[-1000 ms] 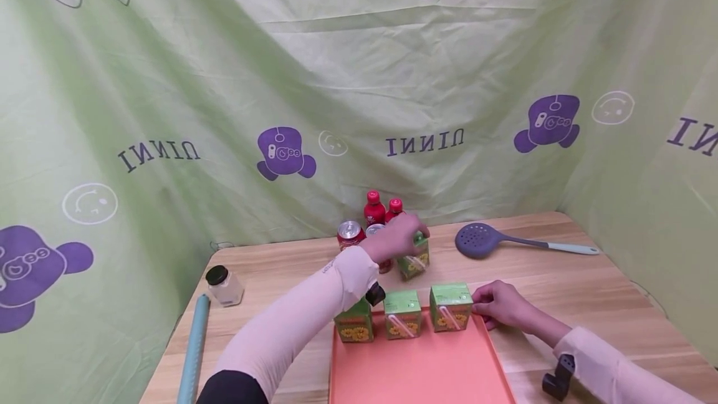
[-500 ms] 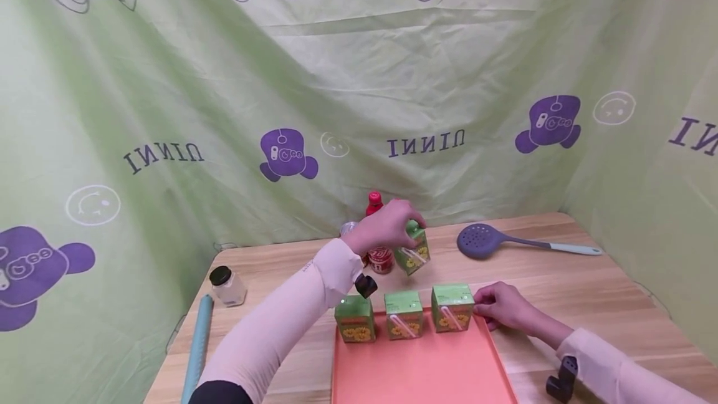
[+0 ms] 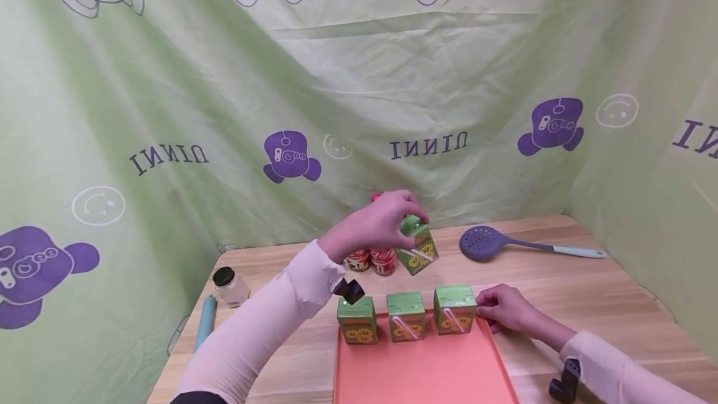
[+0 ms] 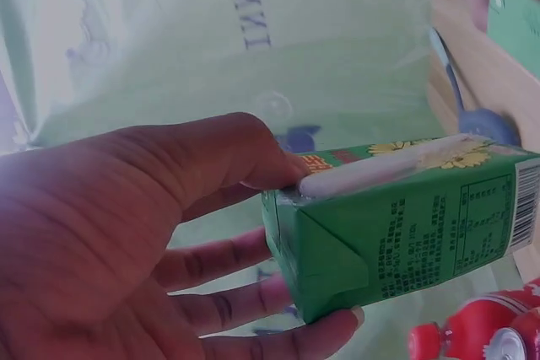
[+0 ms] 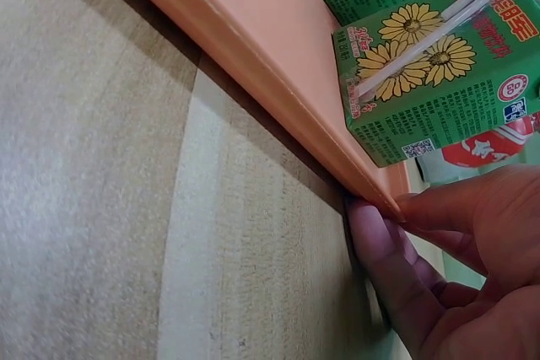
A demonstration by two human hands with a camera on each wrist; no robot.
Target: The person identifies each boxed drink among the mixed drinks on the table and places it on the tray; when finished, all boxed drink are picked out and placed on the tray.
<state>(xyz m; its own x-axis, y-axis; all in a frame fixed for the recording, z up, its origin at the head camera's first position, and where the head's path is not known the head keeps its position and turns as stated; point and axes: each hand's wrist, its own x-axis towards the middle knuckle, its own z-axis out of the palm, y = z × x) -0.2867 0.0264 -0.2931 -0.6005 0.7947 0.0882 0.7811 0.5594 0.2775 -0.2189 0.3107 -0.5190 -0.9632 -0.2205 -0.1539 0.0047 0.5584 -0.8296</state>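
My left hand (image 3: 381,220) pinches a green drink carton (image 3: 417,248) near its top, thumb on the straw side and fingers behind. The carton (image 4: 405,225) hangs tilted in the air behind the tray. My right hand (image 3: 507,310) grips the far right corner of the orange tray (image 3: 421,373); in the right wrist view thumb and fingers pinch its rim (image 5: 287,99). Along the tray's far edge stand three more green cartons: a left one (image 3: 358,323), a middle one (image 3: 406,318) and a right one (image 3: 454,312).
Behind the left hand stand red cans (image 3: 384,262) and red bottles (image 4: 472,326), partly hidden. A slotted turner (image 3: 483,243) lies at the back right. A black-lidded jar (image 3: 231,287) and a blue-green rod (image 3: 205,320) are on the left. A printed curtain (image 3: 359,92) hangs behind the table.
The left hand has lifted the carton off the table beside the cans and drawn it up, tilting it. The right hand stays on the tray corner.
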